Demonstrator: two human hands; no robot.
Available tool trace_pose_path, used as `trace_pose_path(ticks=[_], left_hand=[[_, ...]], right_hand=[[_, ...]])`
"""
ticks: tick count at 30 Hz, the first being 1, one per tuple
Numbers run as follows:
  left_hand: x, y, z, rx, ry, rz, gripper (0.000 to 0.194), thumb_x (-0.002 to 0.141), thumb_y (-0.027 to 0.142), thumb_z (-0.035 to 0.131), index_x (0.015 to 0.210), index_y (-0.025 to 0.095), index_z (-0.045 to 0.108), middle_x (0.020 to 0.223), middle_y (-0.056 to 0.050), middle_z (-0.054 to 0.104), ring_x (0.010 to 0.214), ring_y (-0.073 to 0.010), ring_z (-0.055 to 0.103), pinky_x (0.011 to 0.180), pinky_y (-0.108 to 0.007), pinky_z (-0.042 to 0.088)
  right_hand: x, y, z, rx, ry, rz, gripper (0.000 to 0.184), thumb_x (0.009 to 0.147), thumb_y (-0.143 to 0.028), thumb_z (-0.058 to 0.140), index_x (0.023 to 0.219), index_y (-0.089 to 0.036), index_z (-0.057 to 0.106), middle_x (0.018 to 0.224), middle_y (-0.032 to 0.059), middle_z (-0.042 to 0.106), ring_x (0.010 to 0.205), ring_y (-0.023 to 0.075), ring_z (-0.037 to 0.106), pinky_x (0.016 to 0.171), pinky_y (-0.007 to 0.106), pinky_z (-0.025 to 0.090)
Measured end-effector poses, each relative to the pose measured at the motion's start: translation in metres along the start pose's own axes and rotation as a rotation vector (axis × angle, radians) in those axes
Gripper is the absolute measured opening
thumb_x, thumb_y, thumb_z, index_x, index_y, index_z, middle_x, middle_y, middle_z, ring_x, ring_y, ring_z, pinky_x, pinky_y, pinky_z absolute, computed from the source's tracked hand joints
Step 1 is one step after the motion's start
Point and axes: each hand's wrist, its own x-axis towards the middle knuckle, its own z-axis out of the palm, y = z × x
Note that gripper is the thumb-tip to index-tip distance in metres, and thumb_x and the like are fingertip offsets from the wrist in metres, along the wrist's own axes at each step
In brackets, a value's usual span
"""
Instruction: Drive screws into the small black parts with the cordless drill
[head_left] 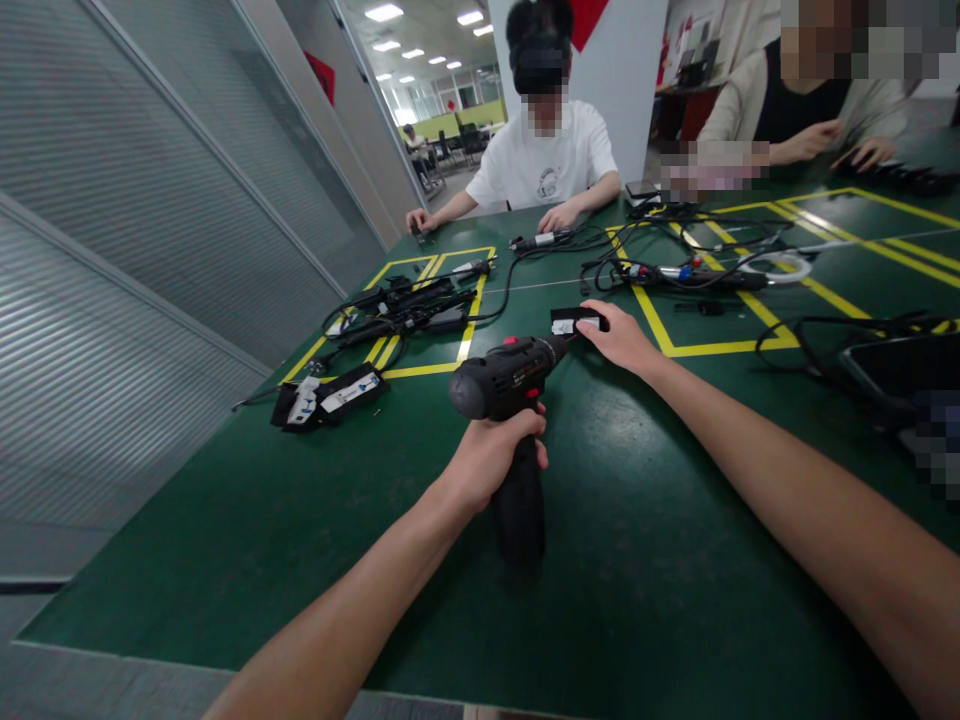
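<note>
A black cordless drill (517,372) is in my left hand (491,452), whose fingers wrap round its grip. The drill's chuck points away and to the right. Its tip reaches a small black block with a white label (566,321); whether the two touch I cannot tell. My right hand (615,335) grips the right end of that block against the table, thumb and fingers closed on it. Two similar black pieces with white labels (349,388) lie at the left.
The green table (375,560) carries yellow tape rectangles. Black cables and adapters (420,305) are heaped at the left. More cables and a corded tool (675,274) lie at the right, beside a dark device (907,365). Two people (547,150) sit across the table.
</note>
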Motion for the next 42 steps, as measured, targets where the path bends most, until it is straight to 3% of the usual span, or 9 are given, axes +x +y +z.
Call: trace_pose_path(ticks=[42], left_hand=[[-0.0011, 0.0013, 0.0002, -0.013, -0.006, 0.001, 0.025, 0.071, 0.028, 0.063, 0.092, 0.014, 0.061, 0.067, -0.001, 0.059, 0.051, -0.0112, 0.057, 0.051, -0.022, 0.043]], right_hand=[[-0.0001, -0.0014, -0.0009, -0.011, -0.009, 0.011, 0.044, 0.086, -0.038, 0.056, 0.126, -0.02, 0.062, 0.12, 0.0106, 0.064, 0.106, 0.0271, 0.062, 0.095, 0.041, 0.046]])
